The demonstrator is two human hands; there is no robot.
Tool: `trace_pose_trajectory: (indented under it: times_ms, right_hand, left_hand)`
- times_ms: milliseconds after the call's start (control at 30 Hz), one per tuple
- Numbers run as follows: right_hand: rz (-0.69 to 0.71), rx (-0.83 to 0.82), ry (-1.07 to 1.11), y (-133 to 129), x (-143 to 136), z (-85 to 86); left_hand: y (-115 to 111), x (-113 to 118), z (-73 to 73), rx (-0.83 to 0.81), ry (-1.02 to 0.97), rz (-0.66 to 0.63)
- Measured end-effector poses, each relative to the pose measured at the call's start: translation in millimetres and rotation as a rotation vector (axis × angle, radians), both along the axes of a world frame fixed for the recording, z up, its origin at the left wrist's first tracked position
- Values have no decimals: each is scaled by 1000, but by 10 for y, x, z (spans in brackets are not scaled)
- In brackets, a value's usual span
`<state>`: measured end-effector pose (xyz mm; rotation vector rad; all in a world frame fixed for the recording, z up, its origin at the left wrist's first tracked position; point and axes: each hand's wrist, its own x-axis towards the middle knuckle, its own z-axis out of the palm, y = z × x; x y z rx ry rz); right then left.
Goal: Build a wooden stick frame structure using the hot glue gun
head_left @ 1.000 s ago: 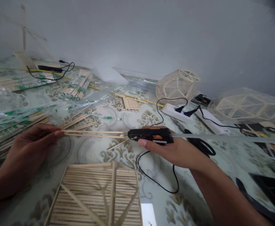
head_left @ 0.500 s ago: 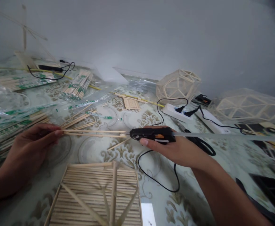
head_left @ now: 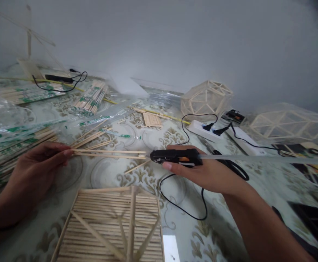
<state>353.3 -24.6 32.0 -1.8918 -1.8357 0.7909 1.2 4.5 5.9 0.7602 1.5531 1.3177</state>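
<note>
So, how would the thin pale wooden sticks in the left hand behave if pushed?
The thin pale wooden sticks are probably fairly stiff, since they run straight out from the left hand. They look light, pinched only near one end. Being so slender, they would likely snap if pushed hard sideways.

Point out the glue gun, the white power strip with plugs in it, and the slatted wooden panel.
Glue gun [head_left: 172,154]: head view, side of its body.
Power strip [head_left: 201,130]: head view, its white casing.
Wooden panel [head_left: 100,222]: head view, its slats.
</note>
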Motion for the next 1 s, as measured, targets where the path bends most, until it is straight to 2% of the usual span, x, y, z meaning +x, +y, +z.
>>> trace_pose_trajectory:
  times_ms: [67, 167, 233, 367, 433, 500, 567, 633, 733, 833, 1000]
  right_hand:
    - [54, -25, 1, 3, 26, 31]
    - [233, -75, 15, 40, 94, 107]
    - [264, -60, -49, 101, 177, 95]
    - [164, 120, -384, 295, 430, -179]
    - [134, 116, -487, 372, 546, -326]
    - [150, 95, -514, 389, 596, -379]
    - [179, 159, -508, 338, 539, -325]
    - [224, 294, -440, 242, 370, -215]
    - [397, 470, -171, 103, 23, -105]
    - [460, 636, -52, 51, -224, -159]
    - [461, 791, -26, 86, -302, -315]
  left_hand:
    - [-2, 17, 15, -14, -4, 7]
    - [-6, 26, 30, -29, -7, 29]
    - [-9, 15, 28, -30, -7, 30]
    - [-12, -10, 9, -22, -5, 13]
    - [-10, -12, -1, -18, -6, 3]
    - [-4, -9, -13, -4, -15, -4]
    - [3, -4, -24, 10, -22, -13]
    - [8, 2, -27, 21, -22, -12]
    - [0, 19, -9, 21, -11, -16]
    - [-18, 34, 24, 26, -1, -15]
    - [-32, 28, 28, 6, 3, -28]
